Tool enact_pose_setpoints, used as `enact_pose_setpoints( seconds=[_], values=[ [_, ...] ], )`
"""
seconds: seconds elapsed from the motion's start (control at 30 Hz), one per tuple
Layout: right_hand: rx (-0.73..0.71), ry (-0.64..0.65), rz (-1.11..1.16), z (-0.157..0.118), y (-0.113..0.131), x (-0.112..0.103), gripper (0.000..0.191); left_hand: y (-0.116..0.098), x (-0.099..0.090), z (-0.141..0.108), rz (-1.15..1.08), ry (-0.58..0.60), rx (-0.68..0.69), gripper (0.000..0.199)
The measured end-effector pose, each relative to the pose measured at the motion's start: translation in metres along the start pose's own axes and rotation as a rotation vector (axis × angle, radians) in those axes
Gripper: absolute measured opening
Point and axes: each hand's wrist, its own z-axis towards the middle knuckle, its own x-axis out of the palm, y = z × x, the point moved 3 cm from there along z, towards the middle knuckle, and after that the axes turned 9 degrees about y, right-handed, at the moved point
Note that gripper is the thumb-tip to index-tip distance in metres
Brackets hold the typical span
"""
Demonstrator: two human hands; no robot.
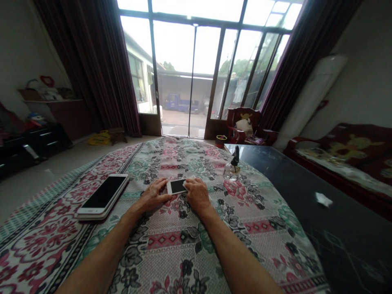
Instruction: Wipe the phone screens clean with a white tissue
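Observation:
A small white phone with a dark screen point(177, 186) lies sideways at the middle of the flowered tablecloth point(171, 241). My left hand point(154, 195) grips its left end between thumb and fingers. At the phone's right end, my right hand point(197, 195) has its fingers bent together over the edge, with a bit of something pale under them, too small to name. Left of my hands rests a stack of larger white phones point(103, 196), the top one screen up. A clear spray bottle with a black nozzle point(232, 169) stands to the right.
Beyond the cloth at the right is a dark, glossy table point(275, 171) with a crumpled white tissue point(324, 200) on it. A red wooden chair point(241, 116) and a long wooden sofa point(352, 151) stand farther back. Glass doors are straight ahead.

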Motion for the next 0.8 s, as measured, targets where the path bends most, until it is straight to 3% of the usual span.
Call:
enact_pose_setpoints(
  seconds=[0.17,0.33,0.5,0.6,0.7,0.8],
  values=[
    [0.043,-0.034,-0.002,0.002,-0.003,0.001,0.030,0.003,0.002,0.001,0.005,-0.018,0.003,0.057],
    [-0.143,-0.008,-0.013,-0.002,0.025,0.011,0.030,0.011,0.007,0.003,-0.002,-0.030,-0.024,0.062],
    [-0.296,0.014,0.054,-0.005,0.039,0.014,0.031,0.011,0.008,0.004,-0.003,-0.048,0.015,0.051],
    [-0.244,-0.013,0.120,-0.002,0.033,0.014,0.037,0.011,0.007,0.003,-0.004,-0.058,0.003,0.055],
    [-0.095,-0.100,0.169,0.001,0.020,0.013,0.045,0.012,0.008,0.003,-0.005,-0.058,-0.028,0.062],
    [-0.009,-0.129,0.159,0.004,0.008,0.011,0.041,0.012,0.007,0.004,-0.010,-0.045,-0.028,0.063]
  ],
)
